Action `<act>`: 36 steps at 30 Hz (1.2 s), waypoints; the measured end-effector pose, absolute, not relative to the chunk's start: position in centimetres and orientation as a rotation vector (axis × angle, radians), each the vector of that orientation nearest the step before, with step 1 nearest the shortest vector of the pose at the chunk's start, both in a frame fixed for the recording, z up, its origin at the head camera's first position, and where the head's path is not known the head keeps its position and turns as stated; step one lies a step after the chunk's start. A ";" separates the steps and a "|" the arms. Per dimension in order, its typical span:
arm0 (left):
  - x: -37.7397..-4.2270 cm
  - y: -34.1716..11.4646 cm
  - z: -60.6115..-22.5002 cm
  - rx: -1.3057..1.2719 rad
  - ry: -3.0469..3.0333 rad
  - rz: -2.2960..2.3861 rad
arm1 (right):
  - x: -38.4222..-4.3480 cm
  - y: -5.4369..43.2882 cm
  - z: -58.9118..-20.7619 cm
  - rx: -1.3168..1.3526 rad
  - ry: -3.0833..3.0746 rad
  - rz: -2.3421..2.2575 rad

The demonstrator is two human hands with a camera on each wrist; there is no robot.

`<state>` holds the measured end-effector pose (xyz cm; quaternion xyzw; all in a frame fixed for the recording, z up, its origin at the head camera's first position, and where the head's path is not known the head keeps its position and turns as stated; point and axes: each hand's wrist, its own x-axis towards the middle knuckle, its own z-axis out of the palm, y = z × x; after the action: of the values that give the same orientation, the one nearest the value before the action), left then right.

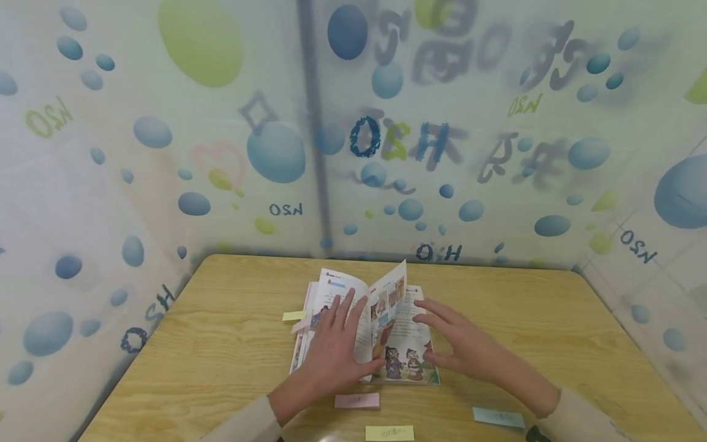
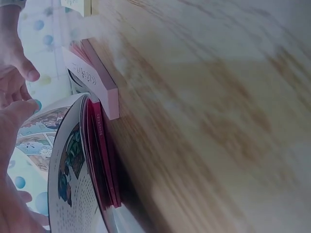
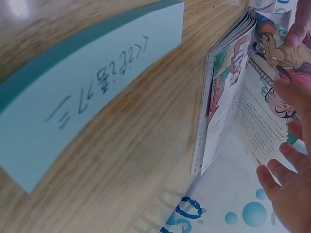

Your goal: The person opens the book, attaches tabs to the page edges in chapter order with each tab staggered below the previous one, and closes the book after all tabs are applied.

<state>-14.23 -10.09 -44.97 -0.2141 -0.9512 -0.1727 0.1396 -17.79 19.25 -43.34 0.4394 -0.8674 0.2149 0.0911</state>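
An illustrated book lies spread on the table, one leaf standing up near its middle. My left hand rests on the left-hand pages with its fingers spread, the thumb reaching to the foot of the raised leaf. Over the right-hand page, my right hand is held with fingers apart and slightly bent, gripping nothing. A yellow tab and a pink tab stick out from the book's left side. In the right wrist view, the right hand is beside the colourful pages.
On the wooden table, a pink sticky-note pad lies just in front of the book. A yellow pad is nearer me, and a blue pad with handwriting sits below the right forearm. Patterned curtains enclose the table.
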 end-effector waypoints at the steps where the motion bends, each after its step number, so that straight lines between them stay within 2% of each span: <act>1: -14.2 -10.1 -44.9 -0.619 -2.753 -0.507 | -17.8 19.2 -43.4 1.308 -2.582 0.640; 11: -14.7 -9.8 -44.9 -0.668 -2.799 -0.543 | -17.9 19.3 -43.6 1.351 -2.573 0.611; 19: -15.3 -8.5 -44.9 -0.790 -2.914 -0.526 | -18.2 19.8 -43.3 1.163 -2.754 0.517; 36: -15.5 -8.5 -45.6 -0.787 -2.963 -0.533 | -17.8 20.3 -42.9 1.082 -2.781 0.493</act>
<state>-15.54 -8.47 -45.62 -0.2530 -0.9521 -0.1712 0.0147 -17.75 20.31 -42.93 0.3570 -0.9180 0.1628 0.0583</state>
